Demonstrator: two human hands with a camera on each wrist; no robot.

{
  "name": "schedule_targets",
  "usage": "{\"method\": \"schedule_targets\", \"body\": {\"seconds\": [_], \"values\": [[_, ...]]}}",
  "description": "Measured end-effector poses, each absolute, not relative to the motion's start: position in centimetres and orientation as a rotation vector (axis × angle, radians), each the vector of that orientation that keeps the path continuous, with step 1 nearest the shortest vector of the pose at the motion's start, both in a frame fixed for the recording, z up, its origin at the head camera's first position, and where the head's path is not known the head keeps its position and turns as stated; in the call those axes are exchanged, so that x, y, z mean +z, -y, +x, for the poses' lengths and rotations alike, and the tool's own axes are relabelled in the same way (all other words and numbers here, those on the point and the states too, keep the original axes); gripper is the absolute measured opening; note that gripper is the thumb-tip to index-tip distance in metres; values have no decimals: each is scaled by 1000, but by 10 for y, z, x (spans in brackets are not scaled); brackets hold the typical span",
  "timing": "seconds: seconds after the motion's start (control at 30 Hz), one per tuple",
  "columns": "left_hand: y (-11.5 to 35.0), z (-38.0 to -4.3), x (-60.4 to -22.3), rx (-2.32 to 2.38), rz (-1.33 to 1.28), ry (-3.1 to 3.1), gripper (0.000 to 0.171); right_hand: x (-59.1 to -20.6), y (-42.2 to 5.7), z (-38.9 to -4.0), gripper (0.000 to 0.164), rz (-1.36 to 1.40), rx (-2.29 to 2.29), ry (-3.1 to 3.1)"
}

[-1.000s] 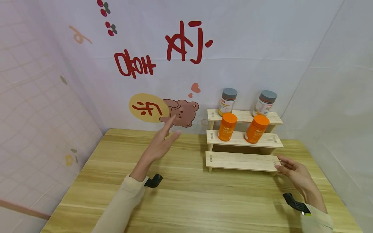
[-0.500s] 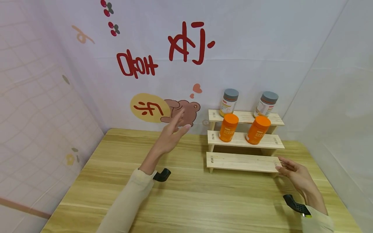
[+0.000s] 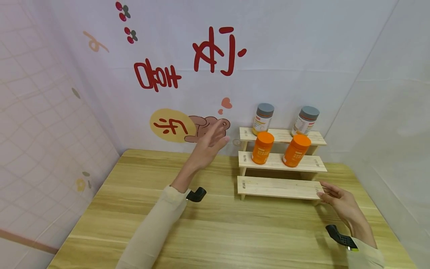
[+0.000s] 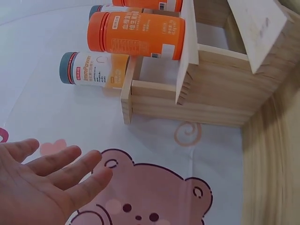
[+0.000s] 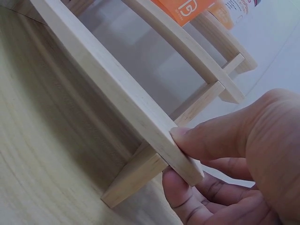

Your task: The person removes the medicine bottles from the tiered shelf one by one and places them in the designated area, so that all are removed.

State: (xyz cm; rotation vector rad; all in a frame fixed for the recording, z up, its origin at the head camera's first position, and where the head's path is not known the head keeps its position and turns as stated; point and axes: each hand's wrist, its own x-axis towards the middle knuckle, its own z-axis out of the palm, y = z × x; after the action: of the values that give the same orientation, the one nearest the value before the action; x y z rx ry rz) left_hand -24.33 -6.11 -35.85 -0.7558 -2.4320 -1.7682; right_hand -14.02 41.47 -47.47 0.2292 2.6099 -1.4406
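A three-step wooden display rack [image 3: 281,188] stands at the table's right back. My right hand [image 3: 343,204] pinches the right end of its lowest shelf, thumb on top and fingers beneath, as the right wrist view shows. Left of the rack, my left hand [image 3: 205,149] is in the air with fingers extended, holding nothing. On the middle shelf stand two orange bottles, the left orange bottle [image 3: 263,148] and the right orange bottle [image 3: 297,151]. Up on the top shelf are a left grey-capped bottle [image 3: 263,119] and a right grey-capped bottle [image 3: 305,121].
The wood-grain table [image 3: 235,231] stretches in front of the rack. White printed cloth walls [image 3: 285,45] enclose the back and sides. A pink bear print [image 4: 140,187] lies behind my left hand.
My left hand has moved right and slightly up, closer to the rack. The right hand keeps its grip on the lowest shelf, and the bottles stay in place.
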Motion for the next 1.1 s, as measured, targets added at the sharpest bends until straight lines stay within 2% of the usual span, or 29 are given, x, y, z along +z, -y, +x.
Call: {"method": "schedule_targets", "body": {"seconds": [0.33, 0.7, 1.1], "values": [[36, -260, -346, -1784, -786, 2421, 75, -477, -417, -138, 84, 225, -1447, -2617], [15, -275, -333, -1746, -730, 2501, 73, -476, -416, -141, 84, 221, -1398, -2634], [-6, -289, -318, -1751, -709, 2577, 80, -476, -416, -139, 84, 221, -1411, -2619]]}}
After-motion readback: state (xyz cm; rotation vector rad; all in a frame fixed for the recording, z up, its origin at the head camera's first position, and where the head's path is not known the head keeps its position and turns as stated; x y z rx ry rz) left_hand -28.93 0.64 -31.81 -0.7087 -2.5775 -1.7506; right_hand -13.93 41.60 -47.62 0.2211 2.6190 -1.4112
